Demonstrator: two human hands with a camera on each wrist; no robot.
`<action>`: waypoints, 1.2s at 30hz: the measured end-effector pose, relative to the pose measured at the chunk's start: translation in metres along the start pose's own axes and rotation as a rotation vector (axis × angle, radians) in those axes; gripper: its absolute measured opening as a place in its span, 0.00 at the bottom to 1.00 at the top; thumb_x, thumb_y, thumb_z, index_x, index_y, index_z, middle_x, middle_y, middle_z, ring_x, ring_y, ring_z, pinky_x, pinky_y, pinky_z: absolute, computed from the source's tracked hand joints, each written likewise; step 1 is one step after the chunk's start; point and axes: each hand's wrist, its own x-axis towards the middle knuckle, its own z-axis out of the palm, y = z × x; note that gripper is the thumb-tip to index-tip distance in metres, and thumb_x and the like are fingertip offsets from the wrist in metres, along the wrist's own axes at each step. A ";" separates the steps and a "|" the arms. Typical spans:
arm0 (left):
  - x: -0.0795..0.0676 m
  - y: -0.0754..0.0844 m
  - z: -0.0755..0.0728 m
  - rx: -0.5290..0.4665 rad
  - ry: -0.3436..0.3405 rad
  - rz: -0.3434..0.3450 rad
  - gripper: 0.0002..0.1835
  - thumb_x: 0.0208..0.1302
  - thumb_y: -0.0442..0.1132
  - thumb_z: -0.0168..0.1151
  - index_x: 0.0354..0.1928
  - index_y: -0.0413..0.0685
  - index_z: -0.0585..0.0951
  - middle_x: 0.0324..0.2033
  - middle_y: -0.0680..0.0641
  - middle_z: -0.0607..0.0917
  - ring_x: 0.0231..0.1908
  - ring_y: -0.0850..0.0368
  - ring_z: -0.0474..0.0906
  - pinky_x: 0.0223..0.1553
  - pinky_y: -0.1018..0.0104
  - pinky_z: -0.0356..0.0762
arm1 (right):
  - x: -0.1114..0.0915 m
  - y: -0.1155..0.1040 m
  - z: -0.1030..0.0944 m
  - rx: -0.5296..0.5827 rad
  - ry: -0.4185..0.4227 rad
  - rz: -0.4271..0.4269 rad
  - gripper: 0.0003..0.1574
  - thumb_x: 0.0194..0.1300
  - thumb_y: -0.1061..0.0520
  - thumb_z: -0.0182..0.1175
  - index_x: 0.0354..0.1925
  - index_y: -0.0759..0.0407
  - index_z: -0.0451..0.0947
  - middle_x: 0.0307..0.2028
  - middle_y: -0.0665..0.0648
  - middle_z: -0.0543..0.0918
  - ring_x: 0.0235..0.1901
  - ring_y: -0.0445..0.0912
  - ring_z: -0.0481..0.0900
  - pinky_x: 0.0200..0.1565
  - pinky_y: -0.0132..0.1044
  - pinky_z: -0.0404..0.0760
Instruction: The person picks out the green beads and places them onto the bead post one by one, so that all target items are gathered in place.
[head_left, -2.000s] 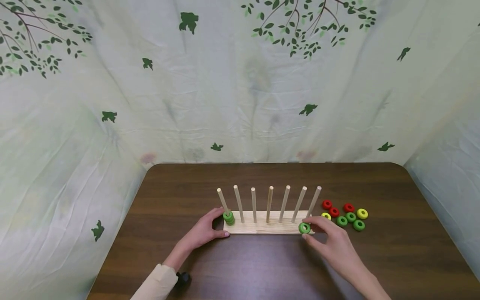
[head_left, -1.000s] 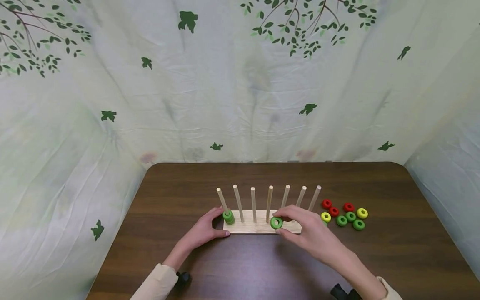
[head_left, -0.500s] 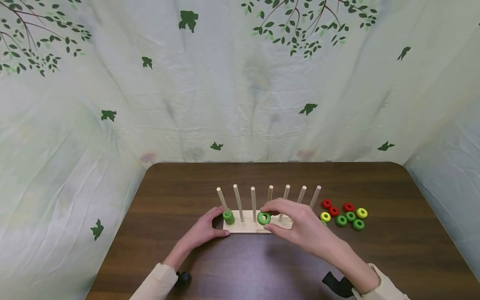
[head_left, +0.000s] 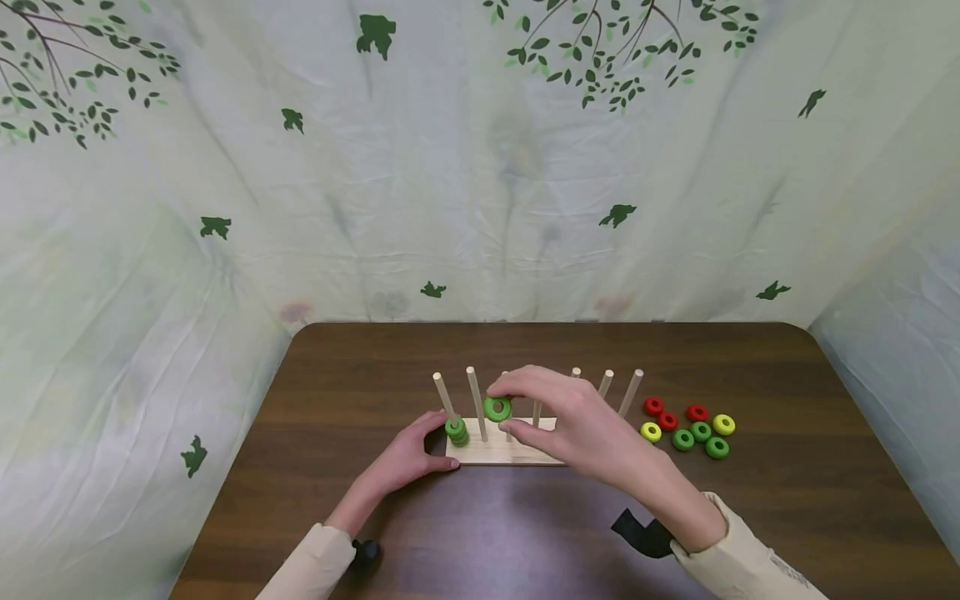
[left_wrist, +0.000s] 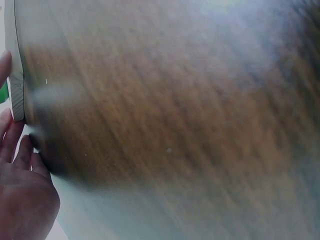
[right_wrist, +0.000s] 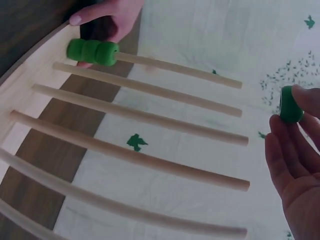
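A wooden peg board (head_left: 487,453) with a row of upright pegs stands on the table. My left hand (head_left: 405,454) holds its left end, thumb at the front edge and fingers toward the back. On the leftmost peg sits a stack of green rings (right_wrist: 92,52), three in the right wrist view. My right hand (head_left: 577,425) pinches another green ring (head_left: 497,408) between thumb and fingers, in front of the third peg from the left. In the right wrist view that ring (right_wrist: 291,105) is off the pegs, beyond their tips. My right hand hides part of the board.
Right of the board lie several loose rings: red ones (head_left: 697,412), yellow ones (head_left: 723,425) and green ones (head_left: 717,447). The brown table (head_left: 360,358) ends at a pale cloth backdrop (head_left: 480,167) with leaf prints. A black strap (head_left: 643,534) hangs at my right wrist.
My right hand has carried the green ring leftward from the board's right end and lifted it higher. My left hand has stayed at the left end.
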 end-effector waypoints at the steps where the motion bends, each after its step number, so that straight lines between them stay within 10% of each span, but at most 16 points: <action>1: 0.000 0.000 0.000 -0.002 0.001 0.002 0.38 0.49 0.46 0.79 0.64 0.47 0.76 0.64 0.42 0.73 0.66 0.45 0.66 0.64 0.47 0.62 | 0.003 0.000 0.001 0.000 0.001 -0.004 0.23 0.61 0.61 0.69 0.54 0.54 0.78 0.51 0.46 0.81 0.51 0.38 0.78 0.51 0.33 0.77; 36: 0.000 0.000 -0.002 -0.060 -0.021 -0.014 0.38 0.50 0.45 0.78 0.65 0.54 0.75 0.65 0.50 0.72 0.68 0.50 0.62 0.65 0.47 0.61 | 0.067 0.009 0.027 -0.018 -0.103 0.116 0.23 0.65 0.60 0.66 0.58 0.54 0.77 0.51 0.46 0.81 0.52 0.35 0.77 0.52 0.33 0.75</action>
